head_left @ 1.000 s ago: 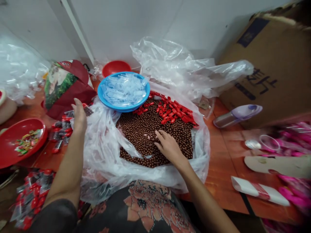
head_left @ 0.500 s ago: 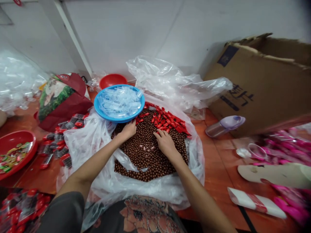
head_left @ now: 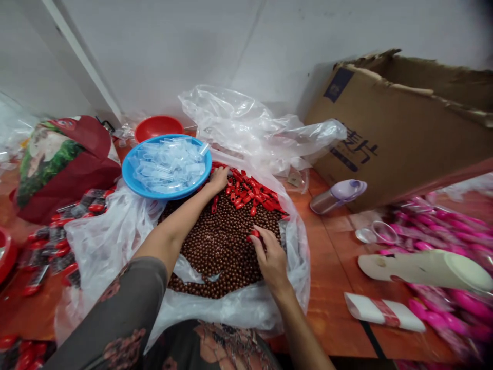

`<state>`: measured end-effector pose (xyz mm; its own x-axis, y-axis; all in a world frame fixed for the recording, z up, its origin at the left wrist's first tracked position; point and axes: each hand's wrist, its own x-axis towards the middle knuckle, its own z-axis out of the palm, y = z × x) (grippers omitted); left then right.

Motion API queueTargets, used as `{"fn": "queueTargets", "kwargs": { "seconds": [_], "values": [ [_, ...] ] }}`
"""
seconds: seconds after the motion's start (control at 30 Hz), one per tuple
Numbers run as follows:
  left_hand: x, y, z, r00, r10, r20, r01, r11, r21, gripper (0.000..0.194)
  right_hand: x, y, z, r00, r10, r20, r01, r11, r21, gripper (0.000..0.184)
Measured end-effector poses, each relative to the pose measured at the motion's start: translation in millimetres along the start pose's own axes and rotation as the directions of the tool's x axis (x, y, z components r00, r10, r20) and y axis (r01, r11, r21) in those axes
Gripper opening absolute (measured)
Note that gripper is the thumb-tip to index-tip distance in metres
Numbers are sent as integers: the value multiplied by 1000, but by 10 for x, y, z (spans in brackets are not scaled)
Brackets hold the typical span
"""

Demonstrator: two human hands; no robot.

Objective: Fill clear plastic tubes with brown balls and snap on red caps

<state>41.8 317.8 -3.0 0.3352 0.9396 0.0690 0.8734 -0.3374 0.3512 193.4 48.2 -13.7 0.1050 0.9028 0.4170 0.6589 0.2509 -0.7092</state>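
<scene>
My right hand [head_left: 271, 254] is over the right part of a heap of small brown balls [head_left: 215, 246], pinching a small red plastic cap [head_left: 254, 234] between thumb and fingers. Stretched across the heap, my left hand [head_left: 219, 177] is at its far side, beside the blue bowl [head_left: 129, 180]. Its fingers curl downward at a small clear piece [head_left: 230, 173], and their tips are partly hidden. More red caps [head_left: 246, 192] lie spread over the far right of the heap. A white plastic bag [head_left: 298, 257] surrounds the balls.
Clear plastic pieces [head_left: 169, 164] fill the blue bowl. Behind it stands a red bowl [head_left: 157, 128]. Red-capped dark tubes [head_left: 57, 231] lie at left, near a red bag [head_left: 69, 164]. At right are a purple-lidded bottle [head_left: 339, 195], a cardboard box [head_left: 377, 128] and pink items [head_left: 442, 226].
My left hand has moved from the left, across the heap, to the far side past the blue bowl. My right hand has drawn back toward me with a red cap. The view has shifted right.
</scene>
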Motion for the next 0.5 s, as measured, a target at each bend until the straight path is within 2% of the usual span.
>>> {"fn": "queueTargets", "kwargs": {
  "seconds": [0.1, 0.17, 0.23, 0.3, 0.4, 0.43, 0.5],
  "values": [
    [203, -9, 76, 999, -19, 27, 18, 1000, 14, 38, -170, 73, -112, 976, 195, -101, -192, 981, 42, 29],
    [215, -3, 101, 999, -29, 33, 28, 999, 31, 34, -233, 155, -139, 945, 312, -100, -307, 949, 66, 32],
    [132, 16, 87, 998, -34, 49, 32, 998, 46, 34, -258, 229, -134, 928, 368, -55, -363, 929, 75, 35],
    [-56, 52, 17, 999, 8, 32, -8, 1000, 23, 34, -262, 284, -109, 928, 371, -17, -369, 927, 69, 36],
    [-541, 112, -217, 988, 151, -31, -153, 985, -77, 34, -263, 335, -72, 938, 345, 19, -346, 937, 44, 36],
    [-745, 119, -323, 982, 188, -15, -188, 976, -110, 32, -264, 342, -66, 942, 335, 24, -336, 941, 39, 37],
    [-1172, 99, -530, 971, 215, 103, -197, 967, -161, 28, -265, 338, -64, 950, 311, 31, -311, 950, 21, 37]
  ]
}}
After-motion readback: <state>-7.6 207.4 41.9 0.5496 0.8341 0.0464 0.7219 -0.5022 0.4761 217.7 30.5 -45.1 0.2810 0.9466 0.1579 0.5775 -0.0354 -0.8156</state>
